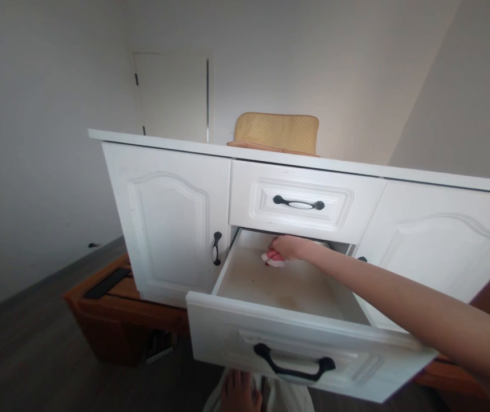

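Observation:
My right hand (286,248) reaches deep into the pulled-out lower drawer (296,343) of a white cabinet (167,217). Its fingers are closed on a small pink and white cloth (270,259) pressed against the stained drawer floor near the back. My left hand (238,392) rests low at the bottom of the view, below the drawer front, fingers together on my lap, holding nothing that I can see.
The upper drawer (300,201) with a black handle is closed. Cabinet doors flank both drawers. A yellow padded cushion (277,133) lies on the cabinet top. A brown wooden low unit (116,309) stands at left on the dark floor. A white room door (171,97) is behind.

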A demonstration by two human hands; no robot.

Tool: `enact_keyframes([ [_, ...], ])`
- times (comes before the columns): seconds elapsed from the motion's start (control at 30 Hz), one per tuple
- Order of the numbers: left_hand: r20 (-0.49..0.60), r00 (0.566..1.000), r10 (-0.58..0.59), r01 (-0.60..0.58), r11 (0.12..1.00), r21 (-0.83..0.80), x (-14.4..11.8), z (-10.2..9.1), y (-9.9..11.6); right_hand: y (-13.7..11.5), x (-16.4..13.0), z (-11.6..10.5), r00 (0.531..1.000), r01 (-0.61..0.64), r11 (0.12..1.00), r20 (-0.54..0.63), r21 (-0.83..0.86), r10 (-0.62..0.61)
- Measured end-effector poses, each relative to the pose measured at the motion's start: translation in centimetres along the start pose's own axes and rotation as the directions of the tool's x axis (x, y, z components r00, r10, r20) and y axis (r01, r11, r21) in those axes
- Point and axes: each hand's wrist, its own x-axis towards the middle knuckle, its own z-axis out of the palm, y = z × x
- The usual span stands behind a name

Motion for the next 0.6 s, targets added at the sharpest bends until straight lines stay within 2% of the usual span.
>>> enact_keyframes([
  [0.13, 0.156, 0.987, -0.046, 0.037, 0.998, 0.059, 0.9, 0.9, -0.6, 2.1, 0.3, 2.5, 0.976, -0.117, 0.99, 0.194, 0.072, 0.101],
  [0.23, 0.186, 0.982, -0.031, 0.023, 0.999, 0.047, 1.0, 0.9, -0.8, 1.5, -0.8, 4.1, 0.946, -0.092, 0.99, 0.318, 0.108, 0.053],
  [0.33, 0.109, 0.994, -0.013, 0.008, 0.999, 0.054, 0.5, 0.1, -0.4, -0.6, -2.9, 4.6, 0.92, 0.004, 0.986, 0.386, 0.167, -0.069],
  [0.47, 0.123, 0.992, -0.03, 0.025, 0.999, 0.037, 0.0, -1.3, 0.3, -2.9, -5.8, 4.2, 0.794, 0.163, 0.889, 0.478, 0.427, -0.375],
  [0.5, 0.125, 0.992, -0.033, 0.029, 0.999, 0.03, 0.0, -1.4, 0.3, -2.8, -6.1, 4.0, 0.792, 0.171, 0.878, 0.467, 0.447, -0.392],
  [0.53, 0.116, 0.993, -0.033, 0.031, 0.999, 0.023, 0.1, -1.5, 0.3, -2.3, -6.2, 3.8, 0.818, 0.165, 0.888, 0.444, 0.429, -0.367],
  [0.6, 0.091, 0.995, -0.032, 0.031, 0.999, 0.011, 0.3, -1.4, 0.2, -0.3, -5.7, 3.3, 0.906, 0.082, 0.939, 0.367, 0.333, -0.21],
])
